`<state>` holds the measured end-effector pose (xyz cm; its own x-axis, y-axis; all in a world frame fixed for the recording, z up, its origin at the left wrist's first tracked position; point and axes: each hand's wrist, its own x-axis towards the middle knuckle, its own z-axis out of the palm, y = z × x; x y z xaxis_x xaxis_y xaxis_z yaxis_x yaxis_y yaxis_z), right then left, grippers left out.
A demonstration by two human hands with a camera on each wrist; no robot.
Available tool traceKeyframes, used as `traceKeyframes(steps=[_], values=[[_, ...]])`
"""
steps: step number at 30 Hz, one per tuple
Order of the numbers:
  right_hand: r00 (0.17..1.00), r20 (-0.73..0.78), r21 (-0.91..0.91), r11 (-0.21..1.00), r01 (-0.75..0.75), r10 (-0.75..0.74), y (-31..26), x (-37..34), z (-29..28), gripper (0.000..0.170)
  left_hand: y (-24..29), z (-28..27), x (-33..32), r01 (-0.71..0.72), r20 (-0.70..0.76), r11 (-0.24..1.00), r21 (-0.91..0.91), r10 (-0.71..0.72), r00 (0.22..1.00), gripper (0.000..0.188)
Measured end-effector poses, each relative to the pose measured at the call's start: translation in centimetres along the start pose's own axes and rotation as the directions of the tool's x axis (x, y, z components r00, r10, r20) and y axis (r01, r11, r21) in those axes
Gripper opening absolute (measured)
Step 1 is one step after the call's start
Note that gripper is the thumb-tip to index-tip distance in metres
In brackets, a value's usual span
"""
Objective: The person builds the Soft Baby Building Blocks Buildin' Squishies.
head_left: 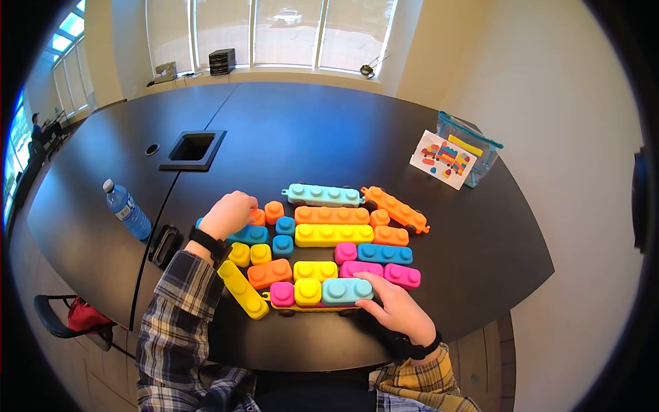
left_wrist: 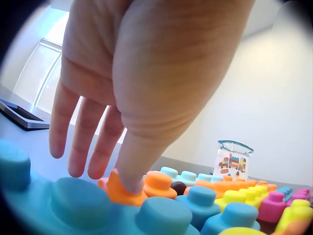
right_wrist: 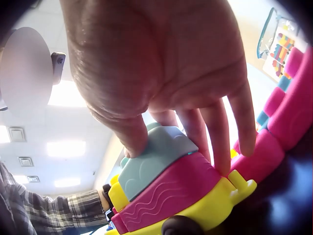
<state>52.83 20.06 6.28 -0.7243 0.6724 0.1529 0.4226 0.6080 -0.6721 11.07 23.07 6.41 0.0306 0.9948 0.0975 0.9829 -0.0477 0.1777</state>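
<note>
Black table (head_left: 274, 343): left hand (head_left: 230, 214) pinches orange block (head_left: 257, 217) beyond yellow wagon (head_left: 296, 309); right hand (head_left: 398, 312) grips pale-blue block (head_left: 347, 292) atop it.

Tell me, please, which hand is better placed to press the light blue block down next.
Probably the right hand: its thumb and fingers grip the light blue block above the wheeled yellow base, while the left hand is farther away, its thumb at an orange block.

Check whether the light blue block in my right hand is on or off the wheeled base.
On, indirectly: the right hand pinches the light blue block atop a pink block, which sits on the yellow wheeled base.
</note>
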Motion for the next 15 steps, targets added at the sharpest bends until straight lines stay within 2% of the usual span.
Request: traceKeyframes(steps=[1,5,7,8,11,13,15], values=[[1.0,-0.004,-0.007,1.0,0.013,-0.013,0.0,0.0,0.0,0.055,0.1,-0.1,0.3,0.023,0.059,1.0,-0.01,-0.022,0.998,0.025],[1.0,0.01,0.011,1.0,0.004,-0.004,0.0,0.1,0.0,0.054,0.9,-1.1,0.5,0.056,0.094,0.998,0.004,-0.056,0.994,0.026],[1.0,0.022,0.002,1.0,-0.021,0.021,-0.1,0.1,0.0,0.054,1.8,-2.5,-0.2,0.03,-0.121,0.999,-0.038,-0.035,0.992,0.033],[0.999,0.022,0.006,1.0,-0.024,0.024,-0.1,0.1,0.1,0.054,3.2,-3.7,-0.9,0.029,-0.117,0.999,-0.037,-0.033,0.993,0.033],[1.0,-0.006,-0.007,1.0,0.014,-0.014,-0.1,0.1,0.1,0.054,7.7,-6.3,-3.8,-0.159,-0.225,0.916,-0.369,0.077,0.971,0.04],[1.0,0.011,-0.003,1.0,0.001,-0.001,-0.2,0.2,0.0,0.054,10.8,-7.5,-5.8,-0.198,-0.159,0.873,-0.446,0.141,0.977,0.036],[1.0,-0.002,-0.003,1.0,0.011,-0.011,-0.1,0.2,0.2,0.054,12.3,-6.7,-7.0,-0.268,-0.185,0.81,-0.521,0.2,0.962,0.034]])
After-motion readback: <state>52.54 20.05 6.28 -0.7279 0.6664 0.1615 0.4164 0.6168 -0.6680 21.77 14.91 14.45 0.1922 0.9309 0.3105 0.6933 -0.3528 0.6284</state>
